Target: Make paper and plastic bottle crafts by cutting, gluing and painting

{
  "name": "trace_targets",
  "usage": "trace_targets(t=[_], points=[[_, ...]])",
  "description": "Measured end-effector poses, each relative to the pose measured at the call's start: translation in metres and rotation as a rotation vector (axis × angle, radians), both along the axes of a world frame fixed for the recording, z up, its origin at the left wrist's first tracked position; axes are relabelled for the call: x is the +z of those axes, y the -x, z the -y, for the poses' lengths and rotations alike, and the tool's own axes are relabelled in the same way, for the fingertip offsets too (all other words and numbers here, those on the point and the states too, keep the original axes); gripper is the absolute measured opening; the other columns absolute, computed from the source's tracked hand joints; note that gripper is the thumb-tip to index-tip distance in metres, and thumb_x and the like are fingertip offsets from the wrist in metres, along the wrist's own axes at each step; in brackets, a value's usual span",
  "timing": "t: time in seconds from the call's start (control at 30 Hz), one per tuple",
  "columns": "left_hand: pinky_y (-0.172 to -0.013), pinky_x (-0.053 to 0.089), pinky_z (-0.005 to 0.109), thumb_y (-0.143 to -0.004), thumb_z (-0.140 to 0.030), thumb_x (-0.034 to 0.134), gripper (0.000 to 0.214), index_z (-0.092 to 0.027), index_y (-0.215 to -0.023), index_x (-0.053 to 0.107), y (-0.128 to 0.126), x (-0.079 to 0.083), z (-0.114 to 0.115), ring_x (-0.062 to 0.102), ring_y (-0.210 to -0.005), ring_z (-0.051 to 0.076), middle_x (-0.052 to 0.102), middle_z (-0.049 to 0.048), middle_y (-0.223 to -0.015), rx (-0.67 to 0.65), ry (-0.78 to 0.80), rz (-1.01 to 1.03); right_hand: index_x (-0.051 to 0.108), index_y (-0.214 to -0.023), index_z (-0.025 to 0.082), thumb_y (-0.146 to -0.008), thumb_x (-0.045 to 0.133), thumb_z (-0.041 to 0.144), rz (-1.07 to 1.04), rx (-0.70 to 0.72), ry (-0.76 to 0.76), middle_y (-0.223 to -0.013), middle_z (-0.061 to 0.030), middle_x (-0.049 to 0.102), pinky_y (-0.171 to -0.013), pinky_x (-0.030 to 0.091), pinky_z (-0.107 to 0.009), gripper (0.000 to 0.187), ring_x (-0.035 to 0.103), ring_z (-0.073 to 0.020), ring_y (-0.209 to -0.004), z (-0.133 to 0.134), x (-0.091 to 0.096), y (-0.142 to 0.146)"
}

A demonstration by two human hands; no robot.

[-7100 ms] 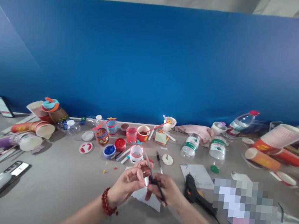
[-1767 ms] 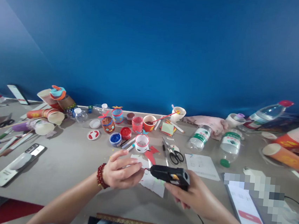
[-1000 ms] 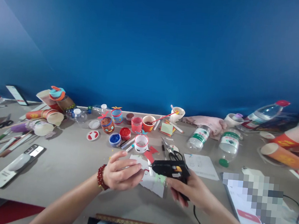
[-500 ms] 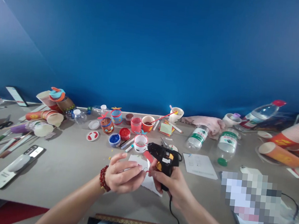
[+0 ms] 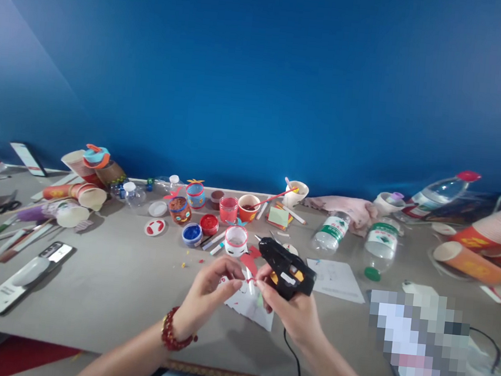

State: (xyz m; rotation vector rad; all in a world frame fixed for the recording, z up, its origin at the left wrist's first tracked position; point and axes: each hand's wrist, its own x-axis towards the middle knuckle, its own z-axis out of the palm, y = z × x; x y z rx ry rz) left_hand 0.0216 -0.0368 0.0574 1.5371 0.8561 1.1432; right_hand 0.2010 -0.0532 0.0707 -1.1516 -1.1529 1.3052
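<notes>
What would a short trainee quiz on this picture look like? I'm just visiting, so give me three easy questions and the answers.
1. Which hand holds the black glue gun?

2. True or false: in the picture, the open pot of blue paint is to the left of the open pot of red paint.

3. Fill in the missing word: the tilted bottle at the back right has a ___ cap.

Key
1. The right hand.
2. True.
3. Red.
</notes>
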Motion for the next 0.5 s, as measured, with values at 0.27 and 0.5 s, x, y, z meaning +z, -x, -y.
trace_targets(t=[0.27,0.5], points=[[-0.067,0.043,0.026,-0.081,-0.043,0.069,0.029,-0.016,-0.073,0.061,-0.0092,-0.0019,-0.0023,0.054,-0.071,0.014,0.059,0.0027,-0.076,-0.055,0.264,0.192,0.063,-0.081,0.017,-0.080,0.070,0.038,0.071,0.039,-0.024,-0.057,0.0036,0.052,-0.044,0.042,-0.022,0.022,0.046,-0.0090,-0.045,-0.0016,-0.0036,-0.0023],[-0.066,0.041,0.025,-0.080,-0.039,0.071,0.026,-0.016,-0.073,0.062,-0.0086,-0.0028,-0.0035,0.052,-0.072,0.014,0.059,0.0028,-0.077,-0.071,0.291,0.232,0.063,-0.082,0.017,-0.081,0.068,0.031,0.153,0.011,-0.101,-0.060,0.0017,0.055,-0.045,0.044,-0.023,0.015,0.049,-0.0102,-0.047,-0.0026,-0.0054,-0.0022]])
